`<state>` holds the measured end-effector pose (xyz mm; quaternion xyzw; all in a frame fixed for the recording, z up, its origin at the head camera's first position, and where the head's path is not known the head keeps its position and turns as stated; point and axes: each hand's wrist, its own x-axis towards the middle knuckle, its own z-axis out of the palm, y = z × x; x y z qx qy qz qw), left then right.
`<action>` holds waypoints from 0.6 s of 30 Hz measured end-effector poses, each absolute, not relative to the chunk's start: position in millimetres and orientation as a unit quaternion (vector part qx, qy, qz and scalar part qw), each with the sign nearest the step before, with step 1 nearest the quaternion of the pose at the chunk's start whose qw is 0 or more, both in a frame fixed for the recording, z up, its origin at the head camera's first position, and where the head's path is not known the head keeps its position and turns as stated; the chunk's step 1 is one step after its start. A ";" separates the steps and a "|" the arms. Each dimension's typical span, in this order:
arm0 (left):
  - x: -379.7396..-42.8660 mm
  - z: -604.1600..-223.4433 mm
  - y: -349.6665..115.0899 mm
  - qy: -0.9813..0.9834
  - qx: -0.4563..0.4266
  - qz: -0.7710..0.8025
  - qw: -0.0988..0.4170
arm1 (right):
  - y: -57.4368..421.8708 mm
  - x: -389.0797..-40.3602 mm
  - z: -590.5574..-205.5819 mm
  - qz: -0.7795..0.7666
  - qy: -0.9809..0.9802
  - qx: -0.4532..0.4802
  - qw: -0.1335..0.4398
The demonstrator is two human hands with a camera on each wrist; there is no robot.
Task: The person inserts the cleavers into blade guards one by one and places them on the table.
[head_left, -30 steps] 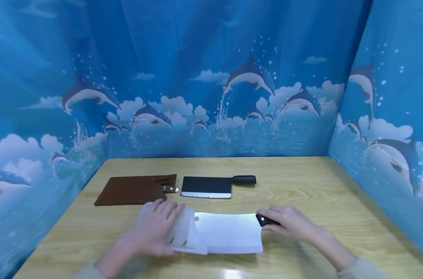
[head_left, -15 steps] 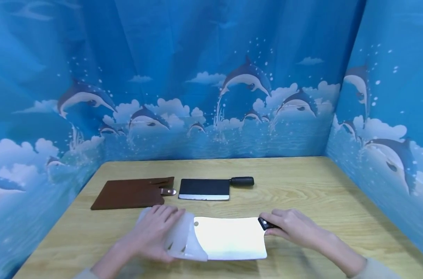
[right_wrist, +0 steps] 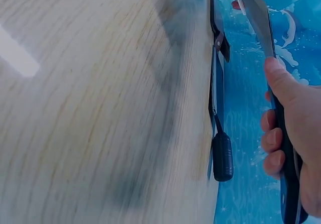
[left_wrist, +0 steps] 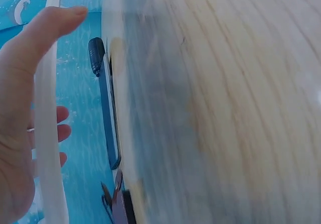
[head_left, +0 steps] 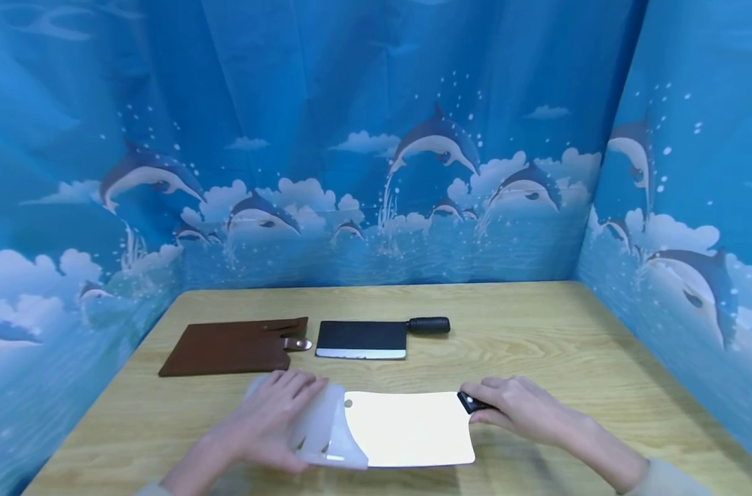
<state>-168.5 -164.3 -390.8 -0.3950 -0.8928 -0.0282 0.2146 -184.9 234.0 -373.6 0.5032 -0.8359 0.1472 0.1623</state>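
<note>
My left hand grips a translucent white sleeve with small dark marks near its lower edge. In the left wrist view the sleeve appears edge-on between thumb and fingers. Fingers of my right hand are wrapped round the black handle of a cleaver. Its broad, bright cleaver blade has a small hole at the upper left corner. The blade's left side meets the sleeve's curved mouth; how much lies inside cannot be told. Both are held above the table.
Behind the hands lies a dark cleaver with a black handle, pointing right. Left of it is a brown leather knife sheath with a snap strap. Blue dolphin curtains border the wooden table.
The blade's handle end has shifted slightly right relative to the sleeve, and its face has turned brighter. The head view has drifted a little. Both hands keep their grip.
</note>
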 end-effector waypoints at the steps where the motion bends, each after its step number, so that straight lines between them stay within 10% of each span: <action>1: -168.7 -390.8 -162.1 -0.893 -0.396 -0.030 0.209 | 232.5 -185.0 -373.0 0.150 -0.838 0.501 0.156; 18: -173.5 -386.4 -139.1 -0.903 -0.390 -0.021 0.179 | 201.7 -187.1 -379.3 0.147 -0.859 0.467 0.148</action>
